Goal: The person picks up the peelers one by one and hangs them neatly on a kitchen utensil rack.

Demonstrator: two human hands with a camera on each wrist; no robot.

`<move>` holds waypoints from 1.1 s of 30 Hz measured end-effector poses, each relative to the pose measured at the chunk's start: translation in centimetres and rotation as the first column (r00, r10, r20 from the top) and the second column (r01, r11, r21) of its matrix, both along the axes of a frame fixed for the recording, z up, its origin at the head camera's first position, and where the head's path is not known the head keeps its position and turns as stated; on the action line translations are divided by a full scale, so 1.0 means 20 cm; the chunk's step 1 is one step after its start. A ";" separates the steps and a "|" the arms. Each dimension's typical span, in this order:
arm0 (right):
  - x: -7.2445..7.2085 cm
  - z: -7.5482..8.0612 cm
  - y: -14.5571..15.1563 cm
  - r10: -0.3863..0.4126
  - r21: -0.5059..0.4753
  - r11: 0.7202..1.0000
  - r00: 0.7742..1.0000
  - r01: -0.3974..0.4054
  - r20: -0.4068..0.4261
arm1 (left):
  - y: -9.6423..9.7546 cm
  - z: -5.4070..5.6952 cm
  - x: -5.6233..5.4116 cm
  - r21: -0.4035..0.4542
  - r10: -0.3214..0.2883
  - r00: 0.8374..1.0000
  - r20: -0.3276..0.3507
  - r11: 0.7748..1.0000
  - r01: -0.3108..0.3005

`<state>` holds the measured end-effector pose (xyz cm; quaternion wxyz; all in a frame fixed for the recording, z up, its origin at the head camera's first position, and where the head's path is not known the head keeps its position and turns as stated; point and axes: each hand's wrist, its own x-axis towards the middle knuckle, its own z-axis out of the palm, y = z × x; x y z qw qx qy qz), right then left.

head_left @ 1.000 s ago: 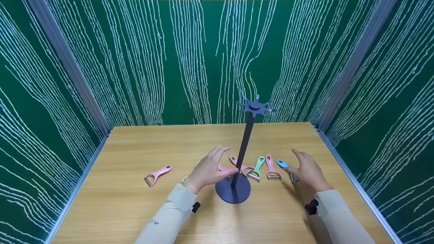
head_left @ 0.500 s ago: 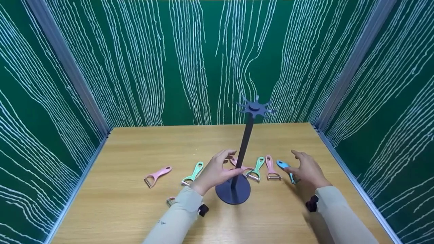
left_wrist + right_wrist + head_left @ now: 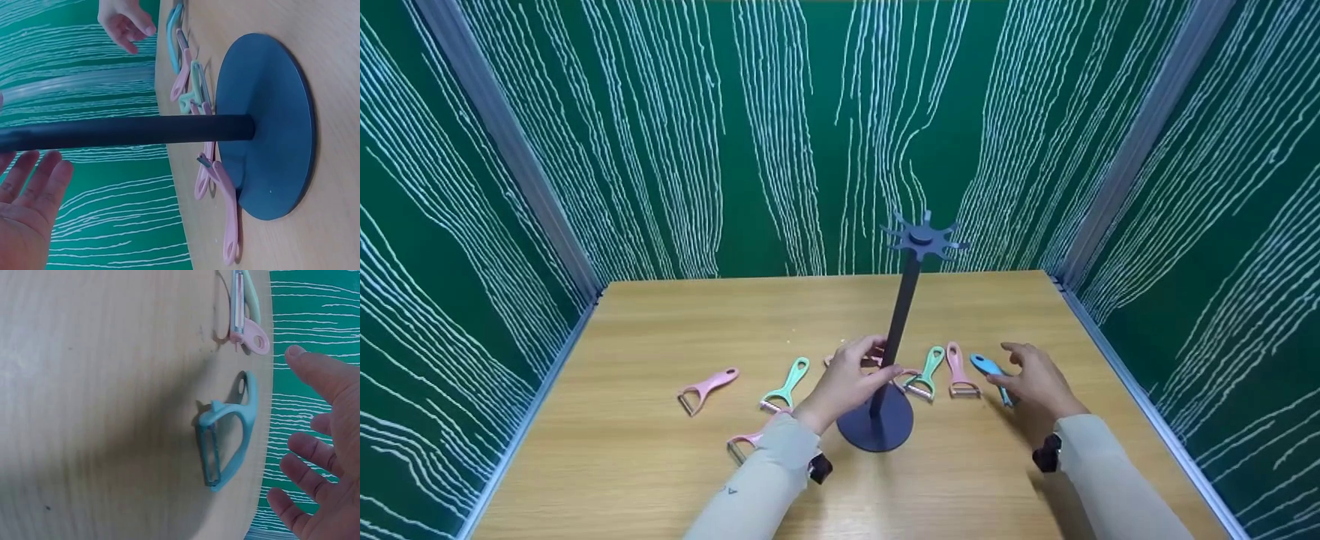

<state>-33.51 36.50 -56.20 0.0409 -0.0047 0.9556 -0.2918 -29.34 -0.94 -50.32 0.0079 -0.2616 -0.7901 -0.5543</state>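
My left hand [image 3: 844, 386] is at the dark upright pole [image 3: 903, 304] of a stand, thumb in front and fingers reaching behind. In the left wrist view its fingers lie fairly straight beside the pole, not wrapped round it. A round base [image 3: 877, 431] carries the pole, and a star-shaped hook ring [image 3: 921, 236] tops it. My right hand [image 3: 1039, 386] hovers with spread, relaxed fingers by a blue peeler [image 3: 251, 402] on the table. Behind the stand lie pink peelers, one pink peeler [image 3: 228, 208] close against the base; in the head view my left hand partly hides them.
Right of the pole lie a green peeler [image 3: 934, 365] and a pink peeler [image 3: 956, 364]. To the left are a pink peeler [image 3: 712, 384], a green peeler [image 3: 793, 379] and another pink peeler [image 3: 746, 439], partly behind my left forearm. Green panels [image 3: 660, 150] enclose the wooden table [image 3: 660, 480].
My left hand has moved right and slightly nearer, up to the pole, uncovering the green and pink peelers on its left. The right hand has dipped slightly over the blue peeler; the stand stays put.
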 end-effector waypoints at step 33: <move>-0.07 -0.10 0.00 -0.089 -0.032 0.995 0.980 0.096 0.176 | 0.02 -0.03 -0.04 0.042 0.061 0.997 -0.040 0.997 -0.059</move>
